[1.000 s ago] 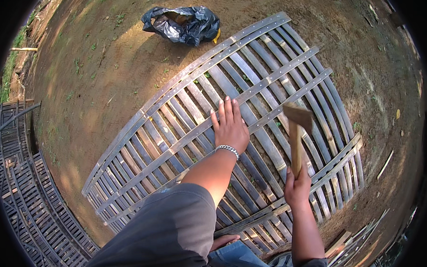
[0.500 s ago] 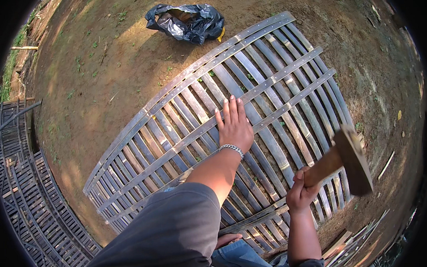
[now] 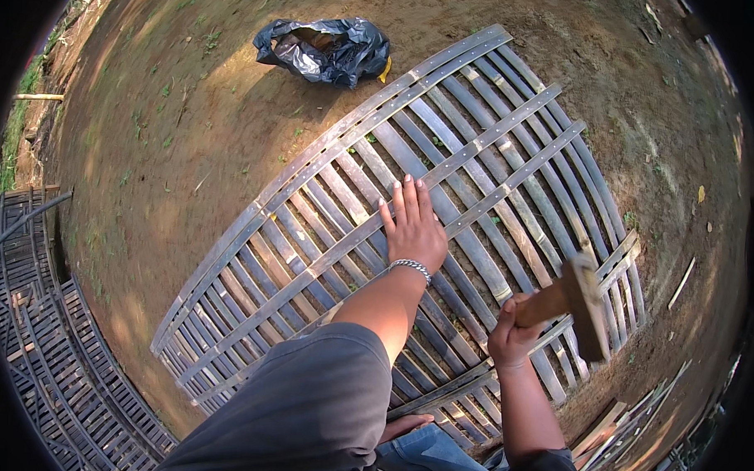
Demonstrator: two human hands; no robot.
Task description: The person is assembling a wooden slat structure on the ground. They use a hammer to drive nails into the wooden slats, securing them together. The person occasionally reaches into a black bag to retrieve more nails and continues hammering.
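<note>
A large slatted panel [image 3: 471, 152] of bamboo strips lies on the ground, with long crosspieces fastened over the slats by rows of small studs or nails. My left hand [image 3: 414, 237] presses flat on its middle, fingers spread over a crosspiece; a chain bracelet circles the wrist. My right hand [image 3: 510, 336] is wrapped round the wooden handle of a hammer [image 3: 586, 309], whose blocky brown head is held above the panel's right part, slightly blurred. Fingers and handle end partly hide each other. A bare foot [image 3: 406, 427] shows at the panel's near edge.
A black plastic bag [image 3: 346, 56], mouth open, sits on the dirt beyond the panel. More slatted panels [image 3: 74, 349] lie at the far left. Loose strips of wood [image 3: 632, 423] are at the lower right, and a pale stick [image 3: 682, 283] lies on the soil nearby.
My right hand has moved a little left, and the hammer head has swung left and lower in view. The left hand stays on the panel. The view has shifted slightly.
</note>
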